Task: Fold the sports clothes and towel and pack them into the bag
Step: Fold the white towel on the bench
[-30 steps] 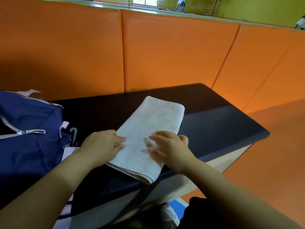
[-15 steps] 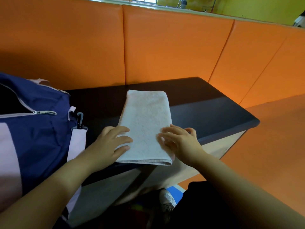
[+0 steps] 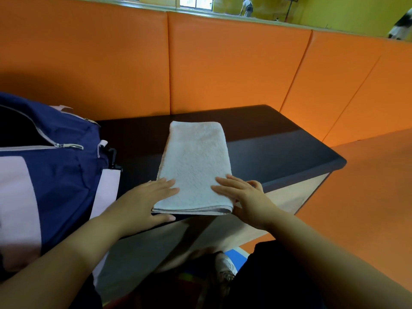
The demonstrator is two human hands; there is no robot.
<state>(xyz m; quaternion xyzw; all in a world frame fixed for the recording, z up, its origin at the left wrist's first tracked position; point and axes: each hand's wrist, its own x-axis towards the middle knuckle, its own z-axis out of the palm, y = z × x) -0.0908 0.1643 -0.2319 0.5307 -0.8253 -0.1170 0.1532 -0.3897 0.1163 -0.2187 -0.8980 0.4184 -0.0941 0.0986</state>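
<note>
Against an orange padded wall (image 3: 223, 63), a folded white towel (image 3: 196, 161) lies on a dark bench (image 3: 278, 139), both hands flat on its near end.

The left hand (image 3: 142, 201) rests with straight fingers on the towel's near-left corner and the right hand (image 3: 245, 197) likewise on the near-right corner. Neither grips the cloth, though whether a thumb is tucked under the near edge cannot be told. The towel lies as a long strip running from near to far, just right of the blue and pink bag (image 3: 55, 175), whose zip (image 3: 66, 146) stands open. The step in hand looks like folding the towel. The next move likely calls for pinching the near corners and carrying them to the far end, edges kept square, before it goes left into the bag. No sports clothes are in view.
</note>
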